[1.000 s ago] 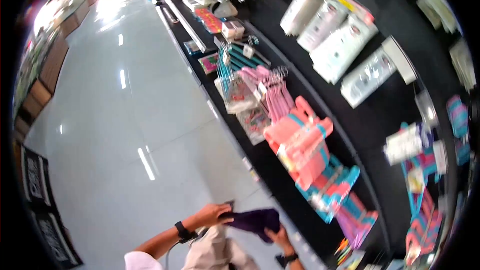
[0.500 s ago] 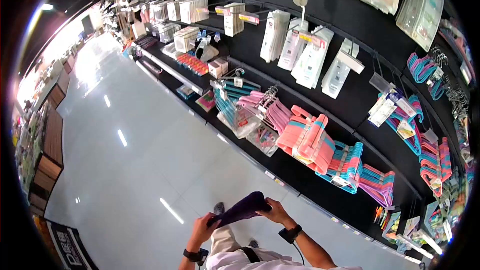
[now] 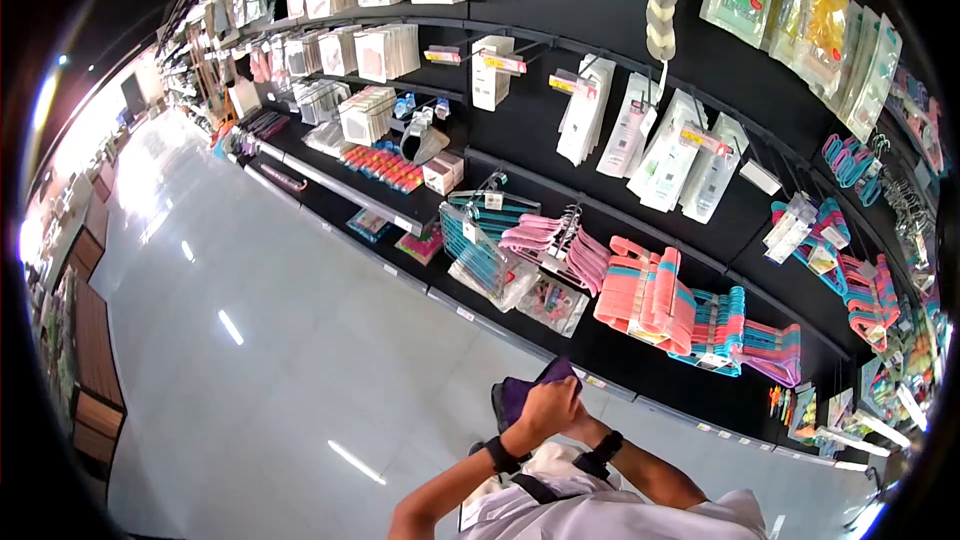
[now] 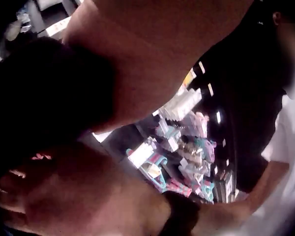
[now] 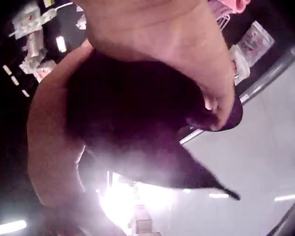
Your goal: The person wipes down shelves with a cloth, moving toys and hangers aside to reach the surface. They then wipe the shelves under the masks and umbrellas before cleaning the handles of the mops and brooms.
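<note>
A dark purple cloth [image 3: 519, 395] is held in front of the body at the bottom of the head view. The left hand [image 3: 547, 410] grips it, fingers curled. Close beside and partly behind it is the right hand [image 3: 584, 427], mostly covered by the left. In the right wrist view the cloth [image 5: 142, 142] spreads between both hands, one pointed end hanging free, and the right hand's fingers [image 5: 218, 109] curl over its edge. Dark cloth [image 4: 49, 108] and skin fill much of the left wrist view; finger detail there is unclear.
A black shelf [image 3: 530, 335] runs along the aisle, holding pink hangers [image 3: 588, 258], coral hangers [image 3: 650, 298] and packets. Packaged goods [image 3: 590, 110] hang above. Grey floor [image 3: 260, 380] lies to the left, with a wooden display [image 3: 98, 340] beyond.
The hands have come together from being apart, and the cloth stretched between them is now bunched up. The head view has turned, with hands and cloth now further right.
</note>
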Action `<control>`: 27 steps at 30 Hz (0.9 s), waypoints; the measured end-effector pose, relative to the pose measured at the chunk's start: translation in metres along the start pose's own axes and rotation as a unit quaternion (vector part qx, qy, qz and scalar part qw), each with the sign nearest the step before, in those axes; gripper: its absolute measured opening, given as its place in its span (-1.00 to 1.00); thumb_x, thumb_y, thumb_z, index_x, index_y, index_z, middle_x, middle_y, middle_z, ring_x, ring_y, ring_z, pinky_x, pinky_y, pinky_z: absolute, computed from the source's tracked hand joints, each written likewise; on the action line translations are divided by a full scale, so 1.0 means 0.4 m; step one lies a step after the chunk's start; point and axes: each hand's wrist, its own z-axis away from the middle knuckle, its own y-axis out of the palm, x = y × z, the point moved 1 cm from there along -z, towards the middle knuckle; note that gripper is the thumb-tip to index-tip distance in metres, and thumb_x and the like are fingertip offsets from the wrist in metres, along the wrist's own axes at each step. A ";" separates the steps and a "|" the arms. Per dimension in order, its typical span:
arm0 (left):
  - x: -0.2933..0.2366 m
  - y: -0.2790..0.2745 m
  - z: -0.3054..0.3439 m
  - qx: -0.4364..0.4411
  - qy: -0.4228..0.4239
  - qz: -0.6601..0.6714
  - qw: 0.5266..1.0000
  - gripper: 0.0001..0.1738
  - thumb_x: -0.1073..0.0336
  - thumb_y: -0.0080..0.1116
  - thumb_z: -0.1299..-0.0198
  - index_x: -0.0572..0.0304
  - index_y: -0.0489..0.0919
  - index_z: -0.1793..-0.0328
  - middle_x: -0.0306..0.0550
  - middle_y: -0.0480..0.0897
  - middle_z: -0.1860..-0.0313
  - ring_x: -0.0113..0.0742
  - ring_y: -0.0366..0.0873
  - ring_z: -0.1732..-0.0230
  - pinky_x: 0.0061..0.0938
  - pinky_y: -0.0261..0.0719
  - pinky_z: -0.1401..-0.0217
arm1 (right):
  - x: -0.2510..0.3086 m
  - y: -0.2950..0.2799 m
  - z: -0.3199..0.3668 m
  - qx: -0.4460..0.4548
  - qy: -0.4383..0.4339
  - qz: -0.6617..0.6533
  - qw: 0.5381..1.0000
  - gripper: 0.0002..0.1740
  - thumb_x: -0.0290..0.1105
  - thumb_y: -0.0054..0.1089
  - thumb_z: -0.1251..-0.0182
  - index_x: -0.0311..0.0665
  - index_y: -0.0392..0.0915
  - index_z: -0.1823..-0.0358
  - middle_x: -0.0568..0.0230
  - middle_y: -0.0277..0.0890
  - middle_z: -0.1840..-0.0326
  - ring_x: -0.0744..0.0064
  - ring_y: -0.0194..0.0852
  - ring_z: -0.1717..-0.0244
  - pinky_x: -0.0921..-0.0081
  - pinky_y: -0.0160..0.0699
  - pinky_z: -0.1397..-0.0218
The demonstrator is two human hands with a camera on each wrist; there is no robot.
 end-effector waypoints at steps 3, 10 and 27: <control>0.010 -0.044 -0.034 -0.019 0.052 0.001 0.998 -0.67 0.13 0.10 -0.23 0.27 0.49 0.09 0.14 0.64 0.36 0.16 0.62 0.36 -0.08 0.57 0.36 | 0.126 0.005 -0.069 -0.022 0.102 -0.420 0.901 -0.27 0.03 -0.07 -0.50 -0.23 0.03 -0.52 0.18 0.10 -0.53 0.14 0.09 -0.51 0.19 0.11 -0.52; 0.110 -0.121 -0.093 -0.039 0.084 0.051 0.994 -0.53 0.10 0.15 -0.20 0.28 0.48 -0.11 0.14 0.62 0.20 0.16 0.64 0.30 -0.10 0.62 0.32 | 0.228 -0.016 -0.270 -0.020 0.019 -0.556 0.831 -0.28 0.06 -0.17 -0.53 -0.19 0.01 -0.54 0.18 0.04 -0.57 0.18 0.05 -0.54 0.18 0.04 -0.56; 0.520 -0.359 -0.662 -0.007 0.065 0.121 0.991 -0.71 0.31 0.10 -0.29 0.14 0.52 -0.12 -0.03 0.63 0.38 -0.14 0.63 0.45 -0.36 0.56 0.39 | 0.238 -0.304 -0.790 -0.181 -0.166 -0.380 0.892 -0.29 0.03 -0.17 -0.52 -0.21 0.04 -0.53 0.15 0.13 -0.52 0.20 0.11 -0.50 0.20 0.01 -0.58</control>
